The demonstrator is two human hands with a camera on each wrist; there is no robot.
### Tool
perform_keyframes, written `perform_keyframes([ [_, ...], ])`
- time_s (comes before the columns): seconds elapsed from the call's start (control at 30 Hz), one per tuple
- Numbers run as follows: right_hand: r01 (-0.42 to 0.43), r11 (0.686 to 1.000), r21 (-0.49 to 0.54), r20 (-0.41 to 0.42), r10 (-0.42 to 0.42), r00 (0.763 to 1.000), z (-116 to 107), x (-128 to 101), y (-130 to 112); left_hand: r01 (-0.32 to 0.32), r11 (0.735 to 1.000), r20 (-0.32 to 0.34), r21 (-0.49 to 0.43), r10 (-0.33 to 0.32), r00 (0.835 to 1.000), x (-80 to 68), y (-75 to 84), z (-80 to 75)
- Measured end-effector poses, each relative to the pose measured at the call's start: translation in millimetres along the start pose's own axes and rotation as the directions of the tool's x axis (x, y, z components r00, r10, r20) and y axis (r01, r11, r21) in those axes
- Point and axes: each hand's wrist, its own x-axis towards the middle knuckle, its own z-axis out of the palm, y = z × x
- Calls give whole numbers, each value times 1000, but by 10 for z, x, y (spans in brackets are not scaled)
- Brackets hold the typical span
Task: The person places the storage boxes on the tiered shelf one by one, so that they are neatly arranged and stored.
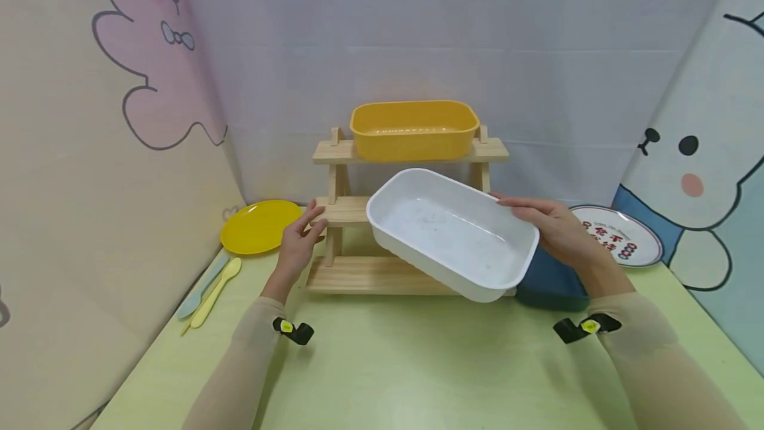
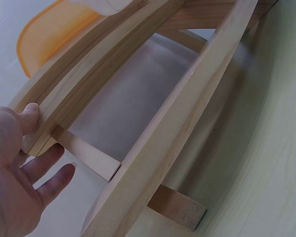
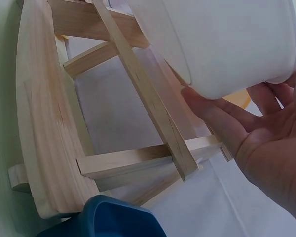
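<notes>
Green tabletop carries a wooden rack point(image 1: 358, 211); yellow tub point(image 1: 414, 129) already up top; right hand point(image 1: 558, 227) grips the tilted white tub point(image 1: 453, 234), unplaced; left hand point(image 1: 298, 237), fingers relaxed, steadies the middle shelf

Three tubs: white point(image 1: 453, 231), yellow point(image 1: 414, 129), blue point(image 1: 550, 282); two plates point(image 1: 260, 225).

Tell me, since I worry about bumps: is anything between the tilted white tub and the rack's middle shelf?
Nothing visible blocks it. The white tub, held by the right hand, hangs tilted just in front of the middle shelf, which looks bare. The left hand touches that shelf's left end; the yellow tub sits above.
</notes>
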Motion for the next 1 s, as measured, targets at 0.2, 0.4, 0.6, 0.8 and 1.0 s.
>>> perform_keyframes([
  [0.2, -39, 999, 0, -26, 39, 999, 25, 126, 0, 7, 1000, 1, 8, -7, 1000, -2, 13, -11],
  [0.4, -69, 997, 40, -27, 70, 997, 47, 244, 28, 3, 1000, 10, -1, -3, 1000, -8, 12, -14],
  [0.6, -78, 995, 61, 31, 76, 997, 36, 352, 88, 8, 1000, 9, -4, -8, 1000, -5, 2, -5],
  [0.8, -99, 989, 108, 64, 93, 994, 17, 495, 136, 15, 1000, 4, 5, -15, 1000, 0, 1, -11],
  [1.0, -115, 985, 130, 52, 109, 993, 8, 600, 177, 13, 1000, 9, 14, -13, 1000, -2, -2, -18],
])
